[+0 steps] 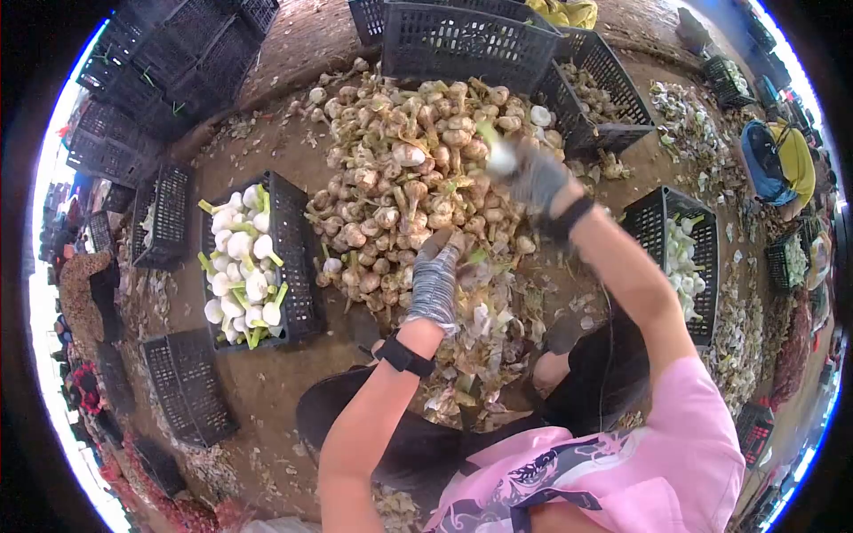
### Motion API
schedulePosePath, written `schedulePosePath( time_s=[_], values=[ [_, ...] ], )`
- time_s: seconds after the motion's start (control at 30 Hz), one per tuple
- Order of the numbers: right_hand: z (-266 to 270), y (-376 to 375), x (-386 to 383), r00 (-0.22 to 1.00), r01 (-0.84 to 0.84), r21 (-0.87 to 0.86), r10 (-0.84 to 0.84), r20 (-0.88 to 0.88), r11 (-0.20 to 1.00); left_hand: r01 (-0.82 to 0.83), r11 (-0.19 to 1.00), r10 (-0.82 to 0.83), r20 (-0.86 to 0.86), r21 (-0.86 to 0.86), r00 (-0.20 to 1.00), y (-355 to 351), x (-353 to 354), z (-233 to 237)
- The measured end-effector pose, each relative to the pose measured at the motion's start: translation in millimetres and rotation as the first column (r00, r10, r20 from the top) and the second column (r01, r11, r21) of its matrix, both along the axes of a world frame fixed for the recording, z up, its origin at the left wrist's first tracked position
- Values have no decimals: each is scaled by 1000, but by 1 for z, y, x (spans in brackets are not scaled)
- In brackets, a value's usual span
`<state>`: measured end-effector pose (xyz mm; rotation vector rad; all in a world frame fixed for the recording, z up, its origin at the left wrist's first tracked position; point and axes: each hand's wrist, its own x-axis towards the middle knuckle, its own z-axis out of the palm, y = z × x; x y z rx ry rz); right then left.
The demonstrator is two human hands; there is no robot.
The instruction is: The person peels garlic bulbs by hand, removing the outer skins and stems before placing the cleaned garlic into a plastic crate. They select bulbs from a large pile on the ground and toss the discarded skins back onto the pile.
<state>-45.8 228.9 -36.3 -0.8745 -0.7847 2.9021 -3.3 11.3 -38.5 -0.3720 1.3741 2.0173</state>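
A big heap of unpeeled garlic bulbs [391,204] with brown skins and stalks lies on the ground in front of me. My left hand [435,280], in a grey glove with dirty fingertips, reaches the heap's near edge. Its fingers are curled together, and whatever they grip is hidden. My right hand [538,180], also gloved and smeared by motion, grips a clean white garlic bulb [502,158] with a green stalk, above the heap's right side. Loose papery garlic skins [480,342] lie between my legs below the heap.
At left stands a black crate [300,258] holding clean white bulbs; another crate [647,233] of white bulbs is at right. Crates [471,49] stand behind the heap, one with brown garlic. Stacked crates [178,62] rise at upper left. An overturned-looking crate [188,386] lies lower left.
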Motion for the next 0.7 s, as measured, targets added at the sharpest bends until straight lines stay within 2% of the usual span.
schedulePosePath(
  time_s=[0.03, 0.07, 0.1, 0.17, 0.2, 0.23, 0.27, 0.3, 0.33, 0.37, 0.4, 0.43, 0.5, 0.57, 0.6, 0.63, 0.7],
  values=[
    [4, 20, -34, 983, -14, -13, 12, -184, 1000, 5, 999, -7, 42, 53, 999, -1, -2, -4],
    [19, 37, -58, 910, -30, 37, 43, -412, 999, -53, 997, 49, 67, 54, 997, 0, -1, 2],
    [39, 50, -74, 783, -32, 91, 81, -617, 995, -57, 997, 53, 76, 48, 996, 0, -3, 2],
    [62, 60, -89, 789, -137, -113, 40, -613, 984, -74, 996, 68, 111, 52, 992, 1, -6, 2],
    [49, 66, -97, 765, -84, 19, 77, -639, 996, -85, 994, 79, 86, 64, 993, 1, -6, 1],
    [32, 65, -103, 771, -87, 16, 77, -632, 996, -88, 994, 82, 95, 62, 992, 2, -7, 4],
    [11, 62, -108, 884, 9, 238, 104, -456, 971, -70, 996, 65, 80, 51, 995, 2, -8, 8],
    [-13, 58, -110, 962, 52, 461, 80, -262, 886, -53, 998, 50, 65, 39, 997, 2, -9, 8],
    [-46, 55, -110, 963, 43, 459, 85, -254, 887, 15, 998, -17, 48, 54, 999, -1, -10, 4],
    [-87, 52, -109, 946, -204, 900, 314, 80, 386, 8, 999, -11, 54, 51, 998, -2, -10, 4],
    [-122, 47, -107, 841, -381, 874, 279, 464, -303, 6, 1000, -8, 77, 30, 997, -2, -10, 8],
    [-139, 43, -106, 707, -396, 396, 0, 708, -829, 4, 1000, -4, 100, 8, 995, -1, -10, 9],
    [-146, 13, -76, 790, -442, 584, 13, 613, -681, -23, 999, 21, 79, 25, 997, -1, -9, 3],
    [-159, -4, -68, 643, -563, 491, 21, 766, -665, 2, 1000, 0, 76, -25, 997, 0, -9, 1],
    [-208, 5, -62, 801, -321, 540, 81, 593, -778, 39, 985, -14, 149, -168, 989, 0, -9, 26],
    [-208, 3, -62, 803, -316, 542, 85, 590, -779, 35, 985, -10, 145, -169, 989, 1, -9, 24],
    [-206, -2, -62, 841, -416, 535, -88, 533, -736, 19, 992, -1, 144, -124, 990, 4, -7, 11]
  ],
)
